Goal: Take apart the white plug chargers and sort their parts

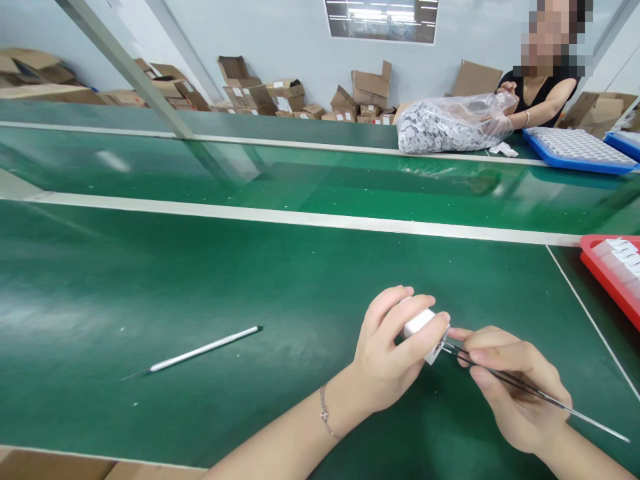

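Closed around a small white plastic housing (419, 323) is my left hand (395, 347), a thin bracelet on its wrist. My right hand (523, 383) pinches a pair of dark metal tweezers (505, 379). The tweezer tips meet the open end of the housing, which faces right; what they touch inside is too small to make out. On the green table to the left lies a thin white pen-like tool (205, 349) with a fine metal tip, apart from both hands.
A red tray (613, 280) with white parts stands at the right edge. Beyond the white divider (300, 219), a co-worker (543, 100) handles a clear bag (445, 125) of small pieces beside a blue tray (570, 160). Cardboard boxes (370, 87) line the wall.
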